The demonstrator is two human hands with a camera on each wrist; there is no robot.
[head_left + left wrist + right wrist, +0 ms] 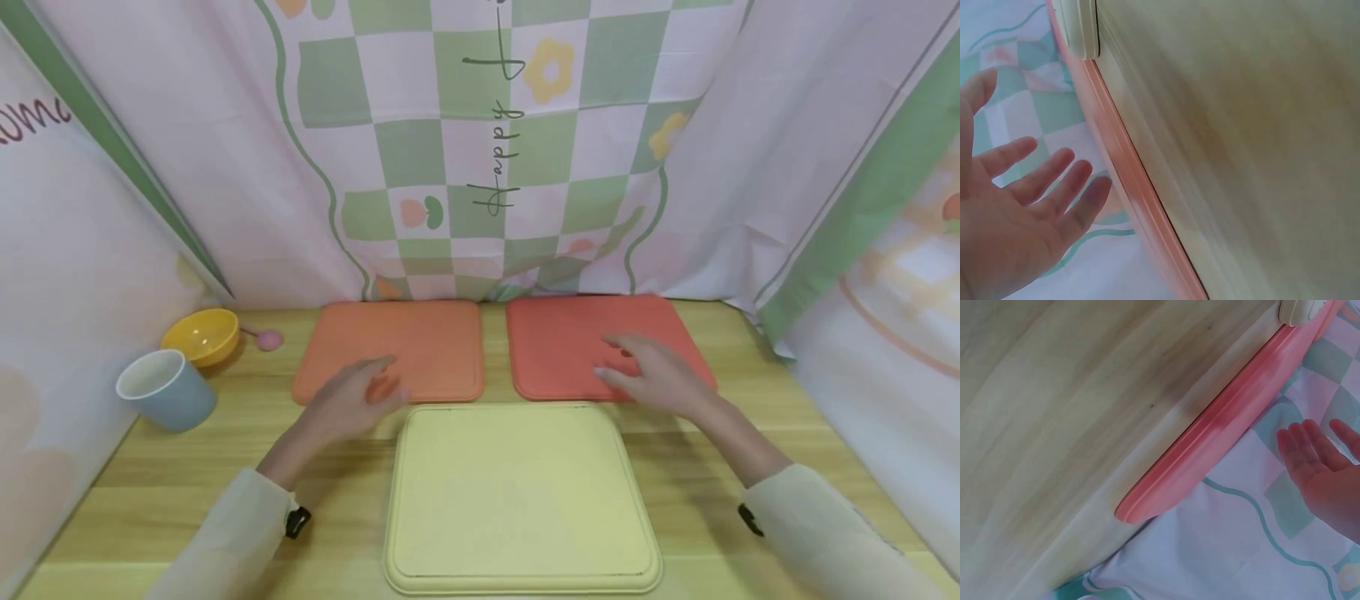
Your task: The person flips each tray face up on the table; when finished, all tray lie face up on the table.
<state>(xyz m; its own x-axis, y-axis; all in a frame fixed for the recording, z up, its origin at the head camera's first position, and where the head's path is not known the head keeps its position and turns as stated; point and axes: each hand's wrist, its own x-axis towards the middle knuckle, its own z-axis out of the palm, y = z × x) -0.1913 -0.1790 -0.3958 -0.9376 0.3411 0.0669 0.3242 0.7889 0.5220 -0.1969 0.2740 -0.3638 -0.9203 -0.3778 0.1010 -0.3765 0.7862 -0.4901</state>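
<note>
Thumb and fingers apart, the left hand hovers over the orange board at 11 o'clock from the yellow board on the counter; the right hand likewise over the red board at 1 o'clock.

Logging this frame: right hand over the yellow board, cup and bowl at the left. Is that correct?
Wrong board: in the head view, the right hand is over the red board. The cup and bowl are indeed at the left.
</note>
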